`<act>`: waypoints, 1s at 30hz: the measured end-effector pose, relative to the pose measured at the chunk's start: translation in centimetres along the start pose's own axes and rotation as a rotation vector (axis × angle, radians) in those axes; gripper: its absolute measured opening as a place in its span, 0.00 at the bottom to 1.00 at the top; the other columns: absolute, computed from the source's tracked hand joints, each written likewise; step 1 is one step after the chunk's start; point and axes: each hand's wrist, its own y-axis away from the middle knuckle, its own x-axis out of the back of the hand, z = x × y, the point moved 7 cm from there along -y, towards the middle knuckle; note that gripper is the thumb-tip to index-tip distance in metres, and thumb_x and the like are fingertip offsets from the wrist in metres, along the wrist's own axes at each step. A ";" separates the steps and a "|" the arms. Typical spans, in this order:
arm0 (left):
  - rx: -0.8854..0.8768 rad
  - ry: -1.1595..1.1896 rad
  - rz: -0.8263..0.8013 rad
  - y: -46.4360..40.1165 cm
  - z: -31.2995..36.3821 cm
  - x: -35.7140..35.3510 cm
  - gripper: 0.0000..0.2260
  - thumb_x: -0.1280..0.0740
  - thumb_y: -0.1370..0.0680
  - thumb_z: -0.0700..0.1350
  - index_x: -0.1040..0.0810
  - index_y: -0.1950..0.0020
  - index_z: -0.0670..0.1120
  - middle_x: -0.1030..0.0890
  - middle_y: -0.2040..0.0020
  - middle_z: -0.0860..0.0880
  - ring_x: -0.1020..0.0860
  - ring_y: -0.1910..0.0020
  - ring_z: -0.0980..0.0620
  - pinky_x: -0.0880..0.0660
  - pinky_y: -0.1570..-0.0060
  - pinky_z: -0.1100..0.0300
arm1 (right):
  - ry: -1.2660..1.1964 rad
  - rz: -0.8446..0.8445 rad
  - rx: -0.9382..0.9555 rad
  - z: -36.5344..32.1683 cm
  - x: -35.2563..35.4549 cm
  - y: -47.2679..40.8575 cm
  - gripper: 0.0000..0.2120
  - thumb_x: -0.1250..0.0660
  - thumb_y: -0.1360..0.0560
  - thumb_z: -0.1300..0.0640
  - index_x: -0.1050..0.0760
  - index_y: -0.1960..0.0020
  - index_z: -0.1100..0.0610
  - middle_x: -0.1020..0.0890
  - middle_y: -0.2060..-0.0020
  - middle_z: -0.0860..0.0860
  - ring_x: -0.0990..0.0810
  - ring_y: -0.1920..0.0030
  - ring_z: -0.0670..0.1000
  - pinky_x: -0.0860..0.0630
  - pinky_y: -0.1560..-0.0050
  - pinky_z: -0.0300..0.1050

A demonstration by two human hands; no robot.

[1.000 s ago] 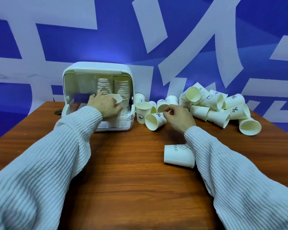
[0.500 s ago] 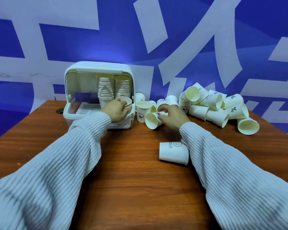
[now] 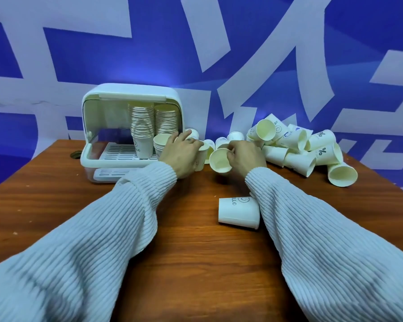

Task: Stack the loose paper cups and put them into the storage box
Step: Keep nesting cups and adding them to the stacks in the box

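The white storage box [image 3: 92, 156] stands open at the back left, with two tall cup stacks [image 3: 142, 126] and a short stack [image 3: 160, 143] inside it. Just right of the box, my left hand [image 3: 180, 155] wraps around an upright paper cup [image 3: 201, 159] on the table. Beside it, my right hand [image 3: 246, 156] grips a paper cup [image 3: 220, 161] tipped with its mouth toward me. One more cup [image 3: 239, 212] lies on its side near my right sleeve. A pile of loose cups [image 3: 298, 149] spreads to the right.
All of this sits on a brown wooden table [image 3: 191, 252], whose right edge runs close behind the cup pile. A blue and white wall stands directly behind the box and the cups. A small dark hole [image 3: 75, 155] marks the table left of the box.
My left hand left the short stack inside the box and moved right onto the upright cup. My right hand stayed on the tipped cup and turned its mouth toward me.
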 end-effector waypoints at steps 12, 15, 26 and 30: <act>0.110 0.280 0.526 1.3 -2.4 5.5 0.14 0.39 0.25 0.42 0.20 0.43 0.46 0.19 0.48 0.44 0.22 0.48 0.39 0.29 0.41 0.46 | -0.383 0.249 -0.236 1.6 5.4 -0.5 0.12 0.36 0.23 0.50 0.16 0.47 0.51 0.14 0.57 0.51 0.17 0.52 0.56 0.24 0.54 0.47; 0.233 0.406 0.716 3.7 -5.7 8.4 0.13 0.39 0.23 0.40 0.21 0.41 0.44 0.20 0.47 0.43 0.22 0.48 0.40 0.26 0.47 0.46 | -0.524 0.227 -0.230 -1.3 5.0 -1.3 0.11 0.37 0.25 0.52 0.16 0.53 0.52 0.14 0.61 0.50 0.16 0.54 0.56 0.21 0.53 0.47; 0.367 0.443 0.824 9.2 -11.7 10.5 0.11 0.38 0.20 0.39 0.21 0.39 0.42 0.19 0.44 0.43 0.22 0.45 0.43 0.25 0.44 0.49 | -0.541 0.066 -0.054 -12.1 1.4 -4.2 0.08 0.37 0.27 0.52 0.26 0.49 0.46 0.14 0.58 0.53 0.16 0.55 0.59 0.18 0.51 0.53; 0.350 0.432 0.794 9.2 -11.8 10.1 0.12 0.38 0.20 0.39 0.21 0.39 0.43 0.20 0.46 0.43 0.21 0.46 0.43 0.24 0.45 0.47 | -0.325 -0.006 -0.020 -13.4 0.5 -4.7 0.10 0.36 0.22 0.57 0.23 0.42 0.53 0.19 0.51 0.54 0.24 0.51 0.58 0.29 0.51 0.47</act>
